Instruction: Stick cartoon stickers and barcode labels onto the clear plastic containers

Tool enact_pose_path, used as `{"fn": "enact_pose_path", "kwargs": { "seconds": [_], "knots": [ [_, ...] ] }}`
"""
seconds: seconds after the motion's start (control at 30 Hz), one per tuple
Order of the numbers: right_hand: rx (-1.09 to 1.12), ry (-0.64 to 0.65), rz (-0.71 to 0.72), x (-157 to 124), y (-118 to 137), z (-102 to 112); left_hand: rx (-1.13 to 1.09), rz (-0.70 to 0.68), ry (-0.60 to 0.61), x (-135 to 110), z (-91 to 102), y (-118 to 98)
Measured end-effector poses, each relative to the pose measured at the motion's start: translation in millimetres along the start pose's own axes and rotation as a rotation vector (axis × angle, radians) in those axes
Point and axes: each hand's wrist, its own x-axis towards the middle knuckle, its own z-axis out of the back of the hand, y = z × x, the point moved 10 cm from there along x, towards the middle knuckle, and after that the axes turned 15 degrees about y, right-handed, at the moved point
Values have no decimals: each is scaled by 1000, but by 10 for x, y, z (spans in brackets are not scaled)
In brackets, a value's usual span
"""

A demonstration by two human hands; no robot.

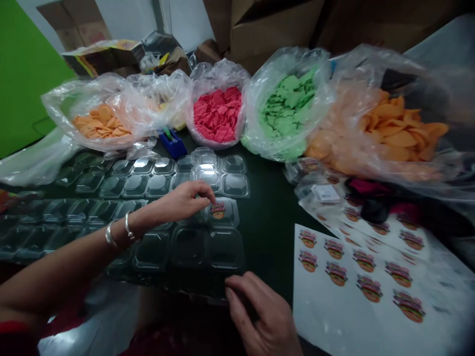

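Note:
My left hand (pixel 183 200) reaches across rows of clear plastic clamshell boxes (pixel 156 185). Its fingertips pinch and press a round burger sticker (pixel 217 210) onto the lid of one box (pixel 226 212). Two bangles sit on that wrist. My right hand (pixel 260 314) rests with curled fingers on the near edge of the closest box (pixel 225 249), holding nothing I can make out. A white sticker sheet (pixel 363 282) with several burger stickers lies to the right of it.
Open plastic bags stand along the back: orange chips (pixel 100 123), red chips (pixel 218 114), green chips (pixel 287 101), larger orange chips (pixel 403 131). A blue tape dispenser (pixel 172 142) sits by the red bag. Cardboard boxes (pixel 267 27) behind. More sticker sheets (pixel 334 198) lie right.

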Motion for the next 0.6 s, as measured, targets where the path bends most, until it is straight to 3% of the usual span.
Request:
{"fn": "enact_pose_path", "kwargs": {
  "seconds": [0.1, 0.2, 0.37, 0.6],
  "knots": [
    [-263, -77, 107, 152, 111, 82, -31, 76, 102, 233, -19, 161],
    [-402, -8, 112, 294, 42, -55, -66, 94, 173, 366, -77, 199],
    [-424, 49, 86, 340, -104, -212, -167, 173, 245, 414, -132, 284],
    [-403, 48, 87, 350, -130, -216, -122, 233, 299, 468, -175, 343]
  ]
}}
